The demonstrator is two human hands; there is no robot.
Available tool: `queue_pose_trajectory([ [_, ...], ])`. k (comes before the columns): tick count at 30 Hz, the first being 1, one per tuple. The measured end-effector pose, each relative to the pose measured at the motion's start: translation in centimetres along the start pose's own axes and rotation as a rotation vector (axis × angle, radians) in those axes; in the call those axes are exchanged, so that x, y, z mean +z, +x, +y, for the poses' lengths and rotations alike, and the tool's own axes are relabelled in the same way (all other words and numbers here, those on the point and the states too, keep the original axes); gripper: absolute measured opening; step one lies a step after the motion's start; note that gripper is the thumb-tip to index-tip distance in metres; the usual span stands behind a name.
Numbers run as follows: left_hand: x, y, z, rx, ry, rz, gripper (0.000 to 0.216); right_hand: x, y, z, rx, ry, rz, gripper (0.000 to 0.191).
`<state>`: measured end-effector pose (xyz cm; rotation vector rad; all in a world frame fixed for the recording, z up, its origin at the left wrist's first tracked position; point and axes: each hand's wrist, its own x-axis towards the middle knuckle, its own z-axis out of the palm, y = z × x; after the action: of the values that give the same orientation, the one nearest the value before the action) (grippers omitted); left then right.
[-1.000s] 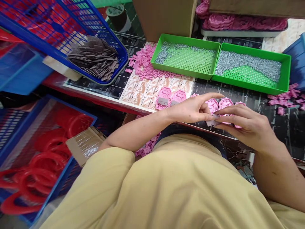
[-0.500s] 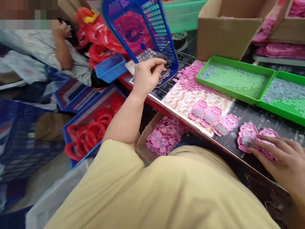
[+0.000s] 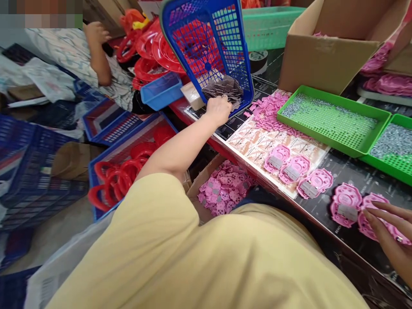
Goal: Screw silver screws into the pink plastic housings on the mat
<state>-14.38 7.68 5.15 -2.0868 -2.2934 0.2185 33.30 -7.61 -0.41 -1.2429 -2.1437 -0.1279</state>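
Note:
My left hand [image 3: 220,109] reaches into a tilted blue basket [image 3: 250,81], its fingers curled at a pile of thin grey plates [image 3: 222,87]. It grips at the plates' near edge; how many is hidden. At the right edge, my right hand [image 3: 394,221] has its fingers stretched and apart over a pink plastic casing [image 3: 370,223], touching it. To its left lies another pink casing [image 3: 346,195] with a grey plate [image 3: 348,212] across its lower part. Three more pink casings [image 3: 314,176] with grey plates continue the row along the table edge.
Green trays [image 3: 334,98] of small metal bits stand behind the row, beside small pink pieces [image 3: 270,107]. A cardboard box [image 3: 328,60] is at the back. Below the edge, another box [image 3: 196,189] holds pink parts. Red rings [image 3: 120,176] fill a crate at left. Another person's arm [image 3: 99,64] shows.
My left hand has lowered onto the grey plates in the basket. My right hand has moved right from the plated casing to the neighbouring one. The view has shifted slightly.

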Motion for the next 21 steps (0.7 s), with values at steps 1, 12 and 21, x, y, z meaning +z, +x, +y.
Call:
queue_pose_trajectory([
  [1, -0.1, 0.3, -0.1, -0.008, -0.011, 0.008, 0.043, 0.0, 0.2, -0.1, -0.015, -0.005, 0.000, 0.026],
  [12, -3.2, 4.1, -1.0, 0.033, -0.517, 0.070, 0.013, -0.3, 2.5, -1.3, -0.131, -0.063, 0.013, 0.008],
  [21, -3.2, -3.9, 18.4, 0.553, -1.405, -0.392, 0.026, -1.0, 4.6, -5.8, 0.137, 0.059, 0.213, 0.021],
])
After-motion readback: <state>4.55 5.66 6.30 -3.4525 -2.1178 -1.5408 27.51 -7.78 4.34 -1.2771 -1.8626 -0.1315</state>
